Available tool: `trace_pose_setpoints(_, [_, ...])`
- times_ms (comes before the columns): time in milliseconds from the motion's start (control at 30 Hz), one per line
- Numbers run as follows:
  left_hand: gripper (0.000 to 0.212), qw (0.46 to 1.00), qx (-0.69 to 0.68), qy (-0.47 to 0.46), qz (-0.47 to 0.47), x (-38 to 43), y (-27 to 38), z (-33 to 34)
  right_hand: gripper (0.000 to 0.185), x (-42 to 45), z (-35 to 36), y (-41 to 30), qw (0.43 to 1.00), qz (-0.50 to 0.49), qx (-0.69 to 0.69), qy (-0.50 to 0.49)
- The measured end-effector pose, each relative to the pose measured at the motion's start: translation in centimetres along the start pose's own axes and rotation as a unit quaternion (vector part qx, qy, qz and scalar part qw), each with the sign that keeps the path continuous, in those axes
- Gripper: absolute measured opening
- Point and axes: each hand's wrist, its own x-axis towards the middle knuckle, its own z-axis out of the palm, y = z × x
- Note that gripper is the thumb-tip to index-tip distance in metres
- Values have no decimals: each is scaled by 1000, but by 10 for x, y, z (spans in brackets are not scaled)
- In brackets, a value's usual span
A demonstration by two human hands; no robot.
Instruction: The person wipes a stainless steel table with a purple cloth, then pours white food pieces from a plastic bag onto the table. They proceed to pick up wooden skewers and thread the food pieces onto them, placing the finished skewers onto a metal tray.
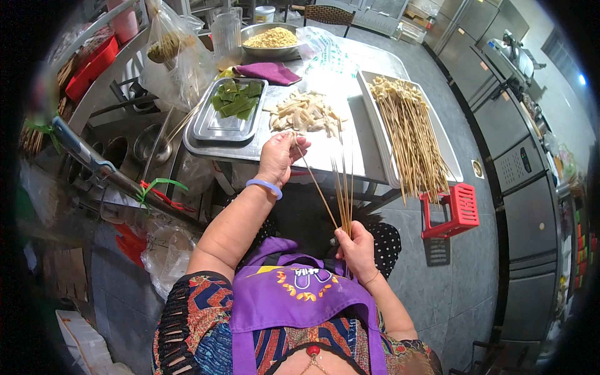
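My right hand (360, 251) grips a bundle of thin bamboo skewers (345, 201) in front of the purple apron. One skewer slants away from the bundle up to my left hand (280, 158), whose fingertips pinch a small pale piece of food at its tip. Just beyond my left hand lies a pile of pale, sliced food (304, 112) on the metal table (225, 149). To the right, a white tray (445, 145) holds many loaded skewers (410, 136), their food ends at the far side and their bare sticks over the near edge.
Left on the table is a steel tray (229, 133) with green cut pieces (237, 99). Behind stand a purple cloth (269, 73), a metal bowl (272, 52) of yellow crumbly food and a plastic bag (323, 51). A red plastic stool (452, 213) sits below the white tray.
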Motion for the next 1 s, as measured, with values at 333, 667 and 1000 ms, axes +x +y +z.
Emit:
trace_pose_setpoints(333, [15,999,11,13,28,-3,3,9,15,7,-4,-22,991,-62,-108,43])
trace_pose_setpoints(667, [17,932,299,-20,203,50,33,-53,7,0,-84,-117,910,-210,-283,220])
trace_pose_setpoints(1000, [11,497,760,-97,407,87,-3,-68,12,13,-100,-131,877,-236,-323,265])
